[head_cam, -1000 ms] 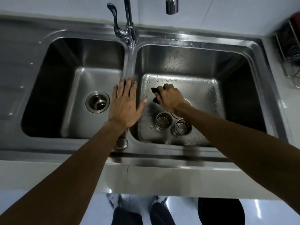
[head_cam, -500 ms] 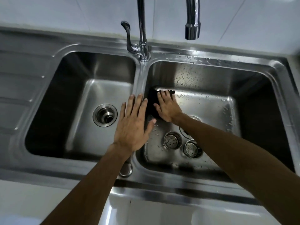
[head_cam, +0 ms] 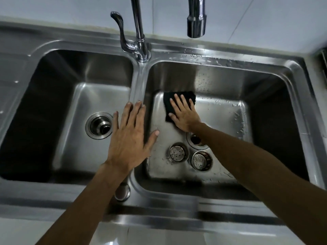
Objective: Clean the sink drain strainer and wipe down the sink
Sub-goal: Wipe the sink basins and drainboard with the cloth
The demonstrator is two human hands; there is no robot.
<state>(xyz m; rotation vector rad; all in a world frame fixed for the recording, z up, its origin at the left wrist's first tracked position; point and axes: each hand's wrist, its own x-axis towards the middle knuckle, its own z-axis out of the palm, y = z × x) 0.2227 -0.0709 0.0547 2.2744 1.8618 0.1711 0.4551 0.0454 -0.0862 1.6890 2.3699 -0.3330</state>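
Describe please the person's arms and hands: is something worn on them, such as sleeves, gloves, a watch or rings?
Nothing is worn. The left forearm and the right forearm are bare to the picture's edge, without sleeves. The left hand and the right hand have no gloves; no watch, bracelet or ring shows on the wrists or fingers.

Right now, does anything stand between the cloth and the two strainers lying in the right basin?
Nothing visible does. The right hand presses the black cloth flat at the far left of the basin floor; only bare wet steel lies between it and the two strainers. The open drain sits beside them.
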